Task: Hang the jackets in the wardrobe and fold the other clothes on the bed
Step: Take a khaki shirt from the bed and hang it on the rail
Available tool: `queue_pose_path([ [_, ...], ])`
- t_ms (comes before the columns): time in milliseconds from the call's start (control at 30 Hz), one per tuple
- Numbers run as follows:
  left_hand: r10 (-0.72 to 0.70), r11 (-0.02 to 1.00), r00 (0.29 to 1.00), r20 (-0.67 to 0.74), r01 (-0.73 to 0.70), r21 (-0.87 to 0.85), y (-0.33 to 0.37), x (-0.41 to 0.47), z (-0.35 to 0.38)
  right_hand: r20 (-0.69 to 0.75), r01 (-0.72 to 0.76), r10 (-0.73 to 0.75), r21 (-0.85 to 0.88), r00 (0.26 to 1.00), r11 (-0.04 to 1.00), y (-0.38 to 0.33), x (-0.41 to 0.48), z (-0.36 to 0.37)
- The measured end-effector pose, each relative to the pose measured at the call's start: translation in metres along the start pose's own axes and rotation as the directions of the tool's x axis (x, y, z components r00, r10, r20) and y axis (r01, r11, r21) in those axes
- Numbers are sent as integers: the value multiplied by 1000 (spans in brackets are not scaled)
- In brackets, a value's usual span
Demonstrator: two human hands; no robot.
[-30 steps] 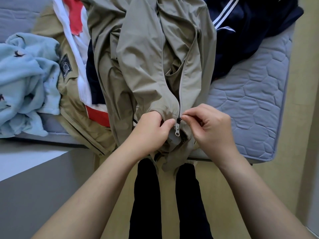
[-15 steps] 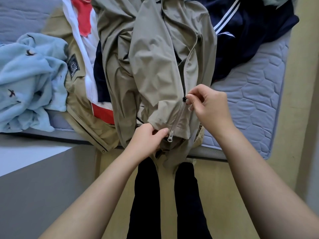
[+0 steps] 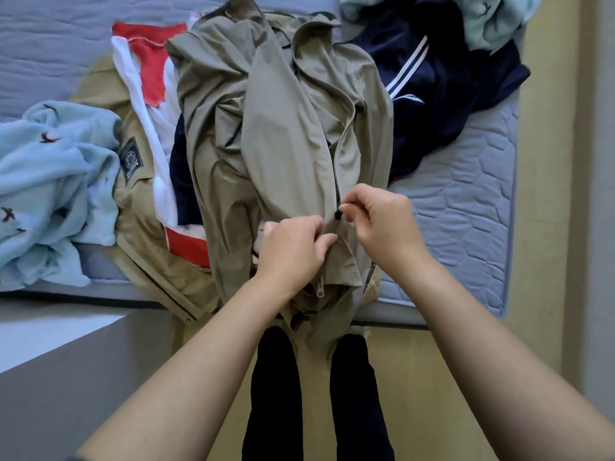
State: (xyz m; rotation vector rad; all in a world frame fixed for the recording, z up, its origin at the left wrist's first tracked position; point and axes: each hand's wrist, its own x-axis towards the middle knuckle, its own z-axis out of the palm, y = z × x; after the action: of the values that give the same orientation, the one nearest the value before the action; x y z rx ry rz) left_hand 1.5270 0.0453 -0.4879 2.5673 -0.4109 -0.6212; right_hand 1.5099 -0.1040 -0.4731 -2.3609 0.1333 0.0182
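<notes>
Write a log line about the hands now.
step: zip khaki jacket | left hand: grips jacket | right hand: pinches zipper pull | place: bed

Before you, the grey-blue quilted mattress (image 3: 466, 221) carries a light-blue fleece garment (image 3: 46, 181) at your left, a tan badged jacket (image 3: 136, 207), a khaki zip-up jacket (image 3: 283, 134) and a navy white-striped top (image 3: 449, 81).

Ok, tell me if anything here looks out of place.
Nothing damaged. The jacket lies crumpled, hem hanging off the bed edge, zipped only below the pull the right hand pinches. Other clothes lie in unfolded heaps around it.
</notes>
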Motion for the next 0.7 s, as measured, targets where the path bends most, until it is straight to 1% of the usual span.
queue_pose_path([
  [100,-4,1000,999,42,3,26,-14,2,4,-48,5,-6,-24,999,1000,-1,20,-8],
  [200,-53,992,992,113,39,120,-36,-1,6,-93,20,-23,-31,995,999,-6,40,-19],
  [267,-110,980,982,156,81,181,-48,-3,4,-75,40,-42,-34,996,999,-9,46,-21],
  [300,-133,977,978,162,103,185,-51,-1,2,-62,43,-45,-33,997,999,-11,46,-20],
  [367,-142,983,980,141,122,138,-48,6,-1,-55,45,-46,-20,997,999,-13,44,-17],
  [400,-122,990,987,104,114,80,-42,11,-3,-58,47,-48,-15,997,999,-13,43,-16],
  [500,-72,985,995,-70,60,-163,-18,31,-10,-48,46,-47,-14,998,999,-15,44,-13],
  [533,-67,981,992,-107,46,-191,-12,36,-12,-44,49,-49,-13,998,999,-16,44,-12],
  [600,-52,985,990,-130,30,-170,-8,39,-12,-50,53,-54,-16,997,998,-17,47,-13],
  [633,-43,991,993,-107,29,-130,-10,37,-9,-62,51,-51,-15,997,999,-17,49,-15],
  [700,-58,998,998,-1,58,-3,-23,25,1,-110,38,-37,5,993,999,-18,54,-20],
])
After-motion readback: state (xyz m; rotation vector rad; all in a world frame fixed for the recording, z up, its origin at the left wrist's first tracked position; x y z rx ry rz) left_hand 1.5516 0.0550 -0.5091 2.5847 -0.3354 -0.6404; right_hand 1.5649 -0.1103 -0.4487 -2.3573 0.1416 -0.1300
